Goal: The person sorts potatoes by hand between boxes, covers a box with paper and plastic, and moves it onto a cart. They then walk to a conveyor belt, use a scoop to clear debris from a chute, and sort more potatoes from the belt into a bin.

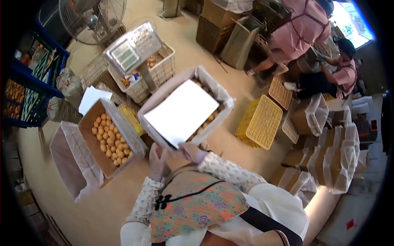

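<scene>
A cardboard box (143, 98) lined with clear plastic stands in front of me. Over its contents lies a large white sheet (182, 110), with round brownish pieces showing along its right edge. My right hand (193, 152) is closed at the near corner of the sheet, fingertips pinching there. Just to the left, my left hand (158, 160) is at the box's near side, thumb and fingers apart. Both hands seem to wear thin clear gloves. Left of them, an open lined carton (91, 117) holds many round orange-tan pieces (110, 139).
A digital scale (131, 49) rests over white plastic crates (164, 67). An upturned yellow crate (260, 123) is at the right, near stacked lined cartons (324, 156). Two people in pink tops (297, 28) work at the back right. A fan (92, 20) stands at the back left.
</scene>
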A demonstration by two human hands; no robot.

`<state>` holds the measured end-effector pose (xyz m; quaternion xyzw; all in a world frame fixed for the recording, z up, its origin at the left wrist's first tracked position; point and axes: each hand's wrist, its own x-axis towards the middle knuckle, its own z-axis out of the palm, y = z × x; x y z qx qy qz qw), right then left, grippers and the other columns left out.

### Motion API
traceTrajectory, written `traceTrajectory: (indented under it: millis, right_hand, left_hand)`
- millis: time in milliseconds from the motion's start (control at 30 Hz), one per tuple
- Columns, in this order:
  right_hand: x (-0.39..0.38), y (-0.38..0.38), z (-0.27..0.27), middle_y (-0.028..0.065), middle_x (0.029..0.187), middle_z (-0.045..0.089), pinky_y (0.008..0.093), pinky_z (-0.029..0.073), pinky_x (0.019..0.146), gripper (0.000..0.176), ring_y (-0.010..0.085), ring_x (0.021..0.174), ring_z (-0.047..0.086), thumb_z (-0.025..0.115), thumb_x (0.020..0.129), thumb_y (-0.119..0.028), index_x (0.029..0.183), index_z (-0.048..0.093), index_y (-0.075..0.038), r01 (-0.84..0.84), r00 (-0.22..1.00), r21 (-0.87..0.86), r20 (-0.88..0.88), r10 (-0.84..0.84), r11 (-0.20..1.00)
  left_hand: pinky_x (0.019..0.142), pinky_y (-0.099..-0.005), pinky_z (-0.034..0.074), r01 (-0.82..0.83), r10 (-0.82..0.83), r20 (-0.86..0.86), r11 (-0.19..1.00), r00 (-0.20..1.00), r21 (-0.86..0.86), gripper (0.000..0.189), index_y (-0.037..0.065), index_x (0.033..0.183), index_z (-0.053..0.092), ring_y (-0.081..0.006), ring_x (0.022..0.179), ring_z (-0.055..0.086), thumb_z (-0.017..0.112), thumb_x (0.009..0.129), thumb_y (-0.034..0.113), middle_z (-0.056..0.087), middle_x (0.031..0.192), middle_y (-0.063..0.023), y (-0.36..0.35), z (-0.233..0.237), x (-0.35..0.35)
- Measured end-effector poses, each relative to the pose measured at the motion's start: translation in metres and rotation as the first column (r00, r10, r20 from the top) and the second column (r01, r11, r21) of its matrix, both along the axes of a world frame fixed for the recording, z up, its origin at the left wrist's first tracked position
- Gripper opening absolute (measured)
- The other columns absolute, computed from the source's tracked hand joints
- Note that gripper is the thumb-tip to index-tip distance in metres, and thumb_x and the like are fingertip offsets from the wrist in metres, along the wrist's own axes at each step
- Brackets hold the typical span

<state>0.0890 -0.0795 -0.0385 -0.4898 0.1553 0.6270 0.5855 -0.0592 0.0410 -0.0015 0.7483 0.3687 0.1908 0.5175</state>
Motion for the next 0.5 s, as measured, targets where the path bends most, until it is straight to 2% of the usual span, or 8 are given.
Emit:
traceTrajectory:
  millis: [67,100,167,267,300,333,400,500]
  right_hand:
    - [0.036,-0.021,-0.008,0.0129,0.08,0.063,0.0306,0.044,0.053,0.027,0.0197,0.064,0.058,0.054,0.09,-0.028,0.09,0.062,-0.002,-0.333,0.913,0.045,0.267,0.31,0.942]
    - [0.058,-0.025,0.015,0.0156,0.088,0.065,0.0322,0.048,0.063,0.028,0.0224,0.078,0.063,0.054,0.09,-0.03,0.098,0.061,-0.004,-0.423,0.826,-0.045,0.392,0.406,0.905]
    - [0.09,-0.018,0.061,0.019,0.11,0.059,0.04,0.042,0.089,0.043,0.0309,0.106,0.055,0.056,0.087,-0.034,0.123,0.055,-0.009,-0.424,0.248,-0.372,0.829,0.501,0.826]
    - [0.129,0.018,0.067,0.0208,0.142,0.035,0.0548,0.019,0.109,0.073,0.0396,0.135,0.027,0.064,0.078,-0.045,0.141,0.04,-0.015,-0.309,-0.469,-0.652,0.738,0.486,0.692]
    - [0.143,0.023,0.039,0.021,0.143,0.033,0.0543,0.019,0.109,0.075,0.04,0.135,0.026,0.065,0.077,-0.045,0.142,0.039,-0.015,-0.329,-0.492,-0.701,0.699,0.518,0.633]
    - [0.154,0.025,0.012,0.0211,0.144,0.031,0.0537,0.019,0.109,0.078,0.0403,0.135,0.025,0.066,0.077,-0.045,0.143,0.038,-0.016,-0.344,-0.514,-0.746,0.657,0.551,0.57]
    - [0.171,0.023,-0.005,0.0208,0.144,0.031,0.0534,0.018,0.11,0.082,0.0392,0.135,0.026,0.068,0.075,-0.045,0.145,0.036,-0.016,-0.358,-0.566,-0.902,0.416,0.712,0.242]
    - [0.157,0.023,-0.004,0.0217,0.14,0.039,0.046,0.024,0.11,0.077,0.0373,0.132,0.034,0.066,0.079,-0.042,0.142,0.037,-0.008,-0.388,-0.419,-0.736,0.677,0.605,0.554]
  left_hand:
    - [0.095,-0.0341,0.044,-0.174,0.181,0.035,0.975,0.983,-0.14,0.055,-0.007,0.131,0.043,-0.0252,0.113,0.054,0.063,0.091,0.024,0.051,0.128,-0.0192,-0.003,-0.027,0.018]
    - [0.098,-0.036,0.042,-0.277,0.257,-0.138,0.949,0.956,-0.153,0.055,-0.006,0.131,0.042,-0.0278,0.115,0.052,0.058,0.093,0.031,0.05,0.129,-0.0201,-0.001,-0.038,0.023]
    - [0.106,-0.0373,0.033,-0.374,0.314,-0.224,0.869,0.923,-0.325,0.066,-0.004,0.137,0.039,-0.0314,0.126,0.043,0.045,0.096,0.048,0.042,0.14,-0.0182,0.003,-0.095,0.01]
    - [0.111,-0.0387,0.025,-0.595,0.446,-0.396,0.545,0.802,-0.591,0.07,0.006,0.145,0.033,-0.0294,0.136,0.033,0.036,0.096,0.056,0.033,0.15,-0.0105,-0.01,-0.043,0.046]
    - [0.112,-0.0393,0.023,-0.666,0.469,-0.481,0.414,0.741,-0.621,0.07,0.009,0.147,0.031,-0.0283,0.138,0.03,0.034,0.097,0.057,0.03,0.153,-0.0079,-0.013,-0.021,0.06]
    - [0.112,-0.0403,0.022,-0.617,0.443,-0.442,0.428,0.78,-0.661,0.069,0.012,0.148,0.029,-0.0272,0.139,0.028,0.033,0.097,0.058,0.029,0.153,-0.0064,-0.01,-0.029,0.063]
    - [0.11,-0.0428,0.024,-0.518,0.403,-0.349,0.465,0.846,-0.718,0.074,0.015,0.149,0.027,-0.0263,0.137,0.03,0.031,0.093,0.065,0.03,0.152,-0.0063,0.003,-0.067,0.049]
    - [0.103,-0.0435,0.034,-0.37,0.395,-0.187,0.461,0.9,-0.807,0.085,0.016,0.147,0.029,-0.0261,0.132,0.038,0.031,0.087,0.075,0.034,0.148,-0.0103,0.046,-0.141,0.034]
